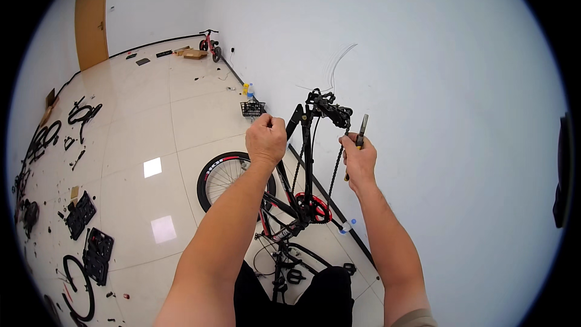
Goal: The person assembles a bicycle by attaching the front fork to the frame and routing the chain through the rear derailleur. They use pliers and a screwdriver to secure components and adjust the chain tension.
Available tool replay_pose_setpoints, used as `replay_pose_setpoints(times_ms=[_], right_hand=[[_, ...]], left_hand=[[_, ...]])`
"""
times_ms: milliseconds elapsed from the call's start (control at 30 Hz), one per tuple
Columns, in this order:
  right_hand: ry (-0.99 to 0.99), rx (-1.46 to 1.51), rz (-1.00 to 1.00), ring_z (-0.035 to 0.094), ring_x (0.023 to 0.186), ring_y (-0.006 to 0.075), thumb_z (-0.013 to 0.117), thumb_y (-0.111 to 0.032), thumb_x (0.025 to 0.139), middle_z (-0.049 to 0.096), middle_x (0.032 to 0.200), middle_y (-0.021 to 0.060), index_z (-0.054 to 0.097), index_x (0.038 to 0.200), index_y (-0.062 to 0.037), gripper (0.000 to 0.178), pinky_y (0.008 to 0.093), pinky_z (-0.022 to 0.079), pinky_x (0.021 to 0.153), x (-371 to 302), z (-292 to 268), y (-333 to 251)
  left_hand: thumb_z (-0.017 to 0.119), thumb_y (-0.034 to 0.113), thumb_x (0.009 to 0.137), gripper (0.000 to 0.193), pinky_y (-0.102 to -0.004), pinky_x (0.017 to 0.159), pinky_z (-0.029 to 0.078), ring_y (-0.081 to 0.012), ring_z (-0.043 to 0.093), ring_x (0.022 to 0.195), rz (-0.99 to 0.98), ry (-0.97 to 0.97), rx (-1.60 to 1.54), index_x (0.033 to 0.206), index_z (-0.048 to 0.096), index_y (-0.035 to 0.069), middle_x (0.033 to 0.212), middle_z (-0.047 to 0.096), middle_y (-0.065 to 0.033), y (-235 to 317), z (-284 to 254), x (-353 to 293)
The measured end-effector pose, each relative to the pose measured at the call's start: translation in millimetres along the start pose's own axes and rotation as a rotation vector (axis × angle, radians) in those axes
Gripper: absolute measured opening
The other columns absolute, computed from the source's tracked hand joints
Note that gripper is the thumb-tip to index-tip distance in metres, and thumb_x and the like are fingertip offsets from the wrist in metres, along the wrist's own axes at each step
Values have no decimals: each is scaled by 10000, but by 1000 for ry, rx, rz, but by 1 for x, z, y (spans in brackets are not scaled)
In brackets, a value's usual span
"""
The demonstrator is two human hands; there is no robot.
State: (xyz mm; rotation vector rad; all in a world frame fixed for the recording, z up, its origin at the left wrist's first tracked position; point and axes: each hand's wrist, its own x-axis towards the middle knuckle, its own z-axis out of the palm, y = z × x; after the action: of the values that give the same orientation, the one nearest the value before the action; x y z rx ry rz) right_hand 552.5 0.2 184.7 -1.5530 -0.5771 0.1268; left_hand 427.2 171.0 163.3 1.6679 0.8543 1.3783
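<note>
A black bicycle frame (307, 169) stands in front of me, tipped so its rear end points upward. At its top is the rear derailleur (334, 111), with the chain (336, 166) running down to the red-rimmed chainring (321, 207). My right hand (361, 160) is closed around a slim hand tool (364, 123) with a silver tip and dark, yellow-marked handle. Its thumb and fingertips are at the chain just below the derailleur. My left hand (266, 139) makes a closed fist left of the frame; whatever it may hold is hidden.
A wheel (212, 172) is at the frame's left. Black tool cases (97, 255) and loose tires (78, 290) lie on the tiled floor at left. A wire basket (252, 108) and bottles (250, 90) stand by the wall, a small red bike (209, 45) farther back. The white wall rises close on the right.
</note>
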Motion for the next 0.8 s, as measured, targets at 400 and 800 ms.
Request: replay_pose_setpoints(times_ms=[400, 800], right_hand=[[57, -355, -161, 464, 668, 115, 658, -148, 876, 547, 744, 24, 610, 907, 12, 169, 303, 411, 610, 9, -17, -36], [-7, -322, -205, 424, 625, 92, 656, -152, 864, 515, 712, 0, 611, 884, 11, 170, 290, 375, 550, 23, -5, -75]], left_hand=[[511, 266, 825, 298, -490, 664, 482, -450, 605, 702, -12, 15, -1, 753, 646, 10, 711, 624, -248, 3, -4, -4], [530, 217, 822, 268, -408, 606, 447, -330, 525, 583, 55, 58, -32, 750, 606, -30, 651, 564, -227, -4, -1, -3]])
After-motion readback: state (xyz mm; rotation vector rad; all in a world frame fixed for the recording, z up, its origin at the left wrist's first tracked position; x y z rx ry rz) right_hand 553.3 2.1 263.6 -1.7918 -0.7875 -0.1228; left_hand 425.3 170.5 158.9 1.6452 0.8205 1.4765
